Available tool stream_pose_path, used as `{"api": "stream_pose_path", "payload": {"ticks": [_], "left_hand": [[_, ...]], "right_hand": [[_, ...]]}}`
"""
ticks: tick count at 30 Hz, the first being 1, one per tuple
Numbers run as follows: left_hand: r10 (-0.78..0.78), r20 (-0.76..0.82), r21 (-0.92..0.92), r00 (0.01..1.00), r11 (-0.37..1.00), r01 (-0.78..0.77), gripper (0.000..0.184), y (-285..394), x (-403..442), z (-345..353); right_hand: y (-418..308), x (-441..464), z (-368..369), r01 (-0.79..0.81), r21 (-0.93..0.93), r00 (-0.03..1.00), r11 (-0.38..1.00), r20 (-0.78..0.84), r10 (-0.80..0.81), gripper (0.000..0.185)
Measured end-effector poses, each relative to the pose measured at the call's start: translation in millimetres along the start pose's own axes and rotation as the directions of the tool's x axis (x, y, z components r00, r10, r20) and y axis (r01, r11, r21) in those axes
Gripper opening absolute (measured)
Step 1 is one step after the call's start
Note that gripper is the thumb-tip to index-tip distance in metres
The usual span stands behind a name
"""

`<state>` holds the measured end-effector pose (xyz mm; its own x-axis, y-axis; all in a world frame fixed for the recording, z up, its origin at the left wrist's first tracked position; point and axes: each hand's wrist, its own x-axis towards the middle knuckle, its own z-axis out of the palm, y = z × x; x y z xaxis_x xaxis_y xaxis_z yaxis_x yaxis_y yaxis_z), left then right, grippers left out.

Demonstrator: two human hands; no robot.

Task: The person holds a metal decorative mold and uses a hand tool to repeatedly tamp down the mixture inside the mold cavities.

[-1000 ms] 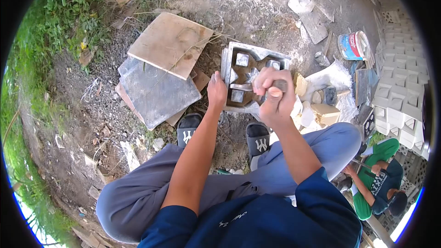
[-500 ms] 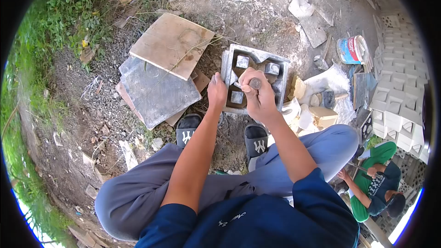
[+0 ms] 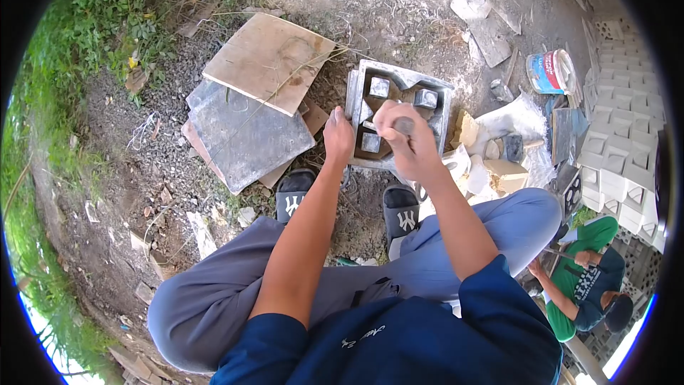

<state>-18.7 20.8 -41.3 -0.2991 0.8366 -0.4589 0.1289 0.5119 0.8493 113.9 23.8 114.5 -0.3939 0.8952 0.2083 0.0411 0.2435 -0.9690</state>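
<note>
Right hand (image 3: 412,144) clenched round tool (image 3: 404,125) over tray (image 3: 445,120); left hand (image 3: 340,137) at tray's 8 o'clock, grasp unclear. Three blocks (image 3: 426,99) show; progress, remainder: cannot tell.

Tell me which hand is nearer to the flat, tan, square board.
Left. The left hand is between the board and the grey rectangular mould, beside the mould's left edge; the right hand is farther off, over the mould.

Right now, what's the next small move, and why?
Probably press the tool down inside the mold: the right hand grips it over the recesses, handle end toward the camera, and the left hand sits at the mold's left side, seemingly steadying it.
</note>
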Motion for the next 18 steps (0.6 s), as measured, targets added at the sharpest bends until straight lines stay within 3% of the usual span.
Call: {"api": "stream_pose_path", "payload": {"ticks": [1,2,4,5,6,8,9,10,12,14,15,16,17,18], "left_hand": [[0.03,-0.014,-0.033,0.999,0.999,-0.03,0.045,3,3,0],[0.044,-0.021,-0.032,0.999,0.998,-0.045,0.045,5,4,-2],[0.126,0.033,-0.078,0.991,0.989,-0.123,0.035,8,1,-9],[0.133,0.032,-0.066,0.991,0.989,-0.13,0.035,10,0,-13],[0.317,0.038,-0.068,0.948,0.947,-0.314,0.03,18,-1,-20],[0.648,0.066,-0.078,0.759,0.761,-0.644,0.031,42,-8,-33],[0.728,0.142,0.003,0.671,0.677,-0.736,0.04,63,-18,-40],[0.799,0.209,0.011,0.564,0.574,-0.818,0.038,78,-26,-42],[0.821,0.267,-0.055,0.505,0.537,-0.842,0.029,98,-41,-37],[0.818,0.292,-0.066,0.496,0.534,-0.843,0.021,111,-56,-26],[0.814,0.303,-0.08,0.496,0.541,-0.837,0.02,115,-59,-22],[0.814,0.313,-0.076,0.489,0.535,-0.842,0.02,115,-59,-19],[0.735,0.323,-0.208,0.596,0.67,-0.713,0.026,115,-57,-16],[0.638,0.347,-0.33,0.688,0.769,-0.547,0.036,115,-57,-13]], "right_hand": [[10,2,-5,-0.124,-0.033,0.99,0.992,0.07,0.126,0.035],[17,2,-14,-0.108,-0.032,0.992,0.994,0.069,0.11,0.035],[0,12,-23,0.016,-0.302,0.995,0.953,0.098,0.015,0.033],[-11,15,-29,0.026,-0.352,0.996,0.936,0.088,0.006,0.029],[-21,18,-33,0.029,-0.345,0.997,0.938,0.077,-0.002,0.029],[-36,20,-40,0.047,-0.471,0.996,0.881,0.085,-0.007,0.026],[-38,19,-44,0.061,-0.465,0.994,0.883,0.11,-0.011,0.029],[-42,17,-45,0.056,-0.461,0.996,0.886,0.087,-0.018,0.029],[-49,14,-49,0.095,-0.537,0.989,0.838,0.146,-0.018,0.03],[-43,10,-58,0.048,-0.483,0.988,0.875,0.149,0.029,0.032],[-36,7,-64,-0.011,-0.19,0.991,0.982,0.126,0.036,0.035],[-26,5,-71,-0.061,0.123,0.993,0.991,0.11,0.047,0.039],[-15,1,-80,0.033,-0.01,0.999,0.999,0.03,-0.033,0.044],[-1,-5,-87,0.036,-0.006,0.999,0.999,0.022,-0.036,0.044]]}}
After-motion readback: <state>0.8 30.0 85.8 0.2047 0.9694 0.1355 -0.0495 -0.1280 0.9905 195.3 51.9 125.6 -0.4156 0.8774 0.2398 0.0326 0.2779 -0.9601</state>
